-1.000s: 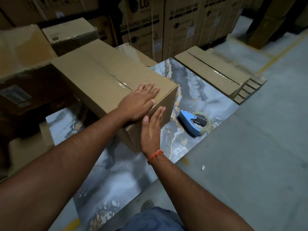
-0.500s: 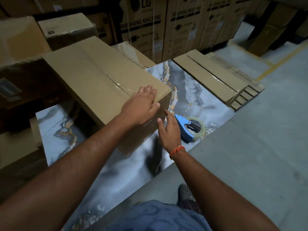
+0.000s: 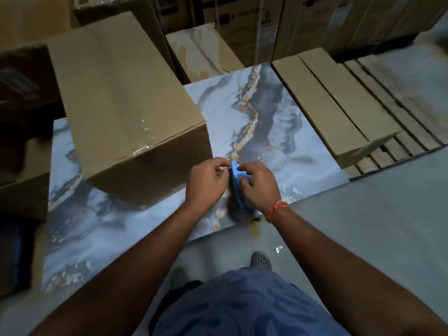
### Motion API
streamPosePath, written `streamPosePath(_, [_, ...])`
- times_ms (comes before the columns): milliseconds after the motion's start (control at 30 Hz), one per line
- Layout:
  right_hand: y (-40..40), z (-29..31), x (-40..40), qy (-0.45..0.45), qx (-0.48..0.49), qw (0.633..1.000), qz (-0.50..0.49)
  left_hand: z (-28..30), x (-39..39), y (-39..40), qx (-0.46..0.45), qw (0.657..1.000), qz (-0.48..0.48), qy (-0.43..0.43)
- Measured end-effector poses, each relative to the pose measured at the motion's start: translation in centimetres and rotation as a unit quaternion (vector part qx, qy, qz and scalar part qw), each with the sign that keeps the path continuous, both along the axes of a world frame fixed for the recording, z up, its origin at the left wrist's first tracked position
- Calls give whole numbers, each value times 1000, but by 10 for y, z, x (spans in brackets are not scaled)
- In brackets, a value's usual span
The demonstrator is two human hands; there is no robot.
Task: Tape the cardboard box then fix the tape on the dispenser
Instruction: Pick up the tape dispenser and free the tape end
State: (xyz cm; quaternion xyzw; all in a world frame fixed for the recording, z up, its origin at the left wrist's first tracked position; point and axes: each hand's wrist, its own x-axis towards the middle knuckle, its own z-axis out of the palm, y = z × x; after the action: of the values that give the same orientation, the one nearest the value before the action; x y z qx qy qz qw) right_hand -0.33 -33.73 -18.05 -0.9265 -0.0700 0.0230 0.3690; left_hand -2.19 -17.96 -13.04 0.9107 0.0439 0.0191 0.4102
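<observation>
- My right hand (image 3: 260, 184) grips the blue tape dispenser (image 3: 235, 180); left hand (image 3: 206, 184) pinches at its front (tape end unseen).
- Risk: the end slips and resticks.

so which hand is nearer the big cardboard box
Left. The left hand sits just beside the cardboard box, apart from it; the right hand is farther, beyond the blue tape dispenser.
</observation>
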Motion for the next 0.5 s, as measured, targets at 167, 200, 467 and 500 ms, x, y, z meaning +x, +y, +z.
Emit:
streamPosePath(167, [-18, -5, -8, 21, -103, 991, 86, -41, 2, -17, -111, 965, 157, 179])
streamPosePath(200, [-18, -8, -11, 17, -127, 986, 110, -49, 1, -19, -127, 957, 169, 197])
streamPosePath(467, [0, -28, -15, 18, -121, 986, 113, -65, -12, -36, -291, 891, 201, 283])
streamPosePath(500, [-1, -29, -14, 19, -110, 988, 111, -65, -12, -37, -314, 881, 196, 295])
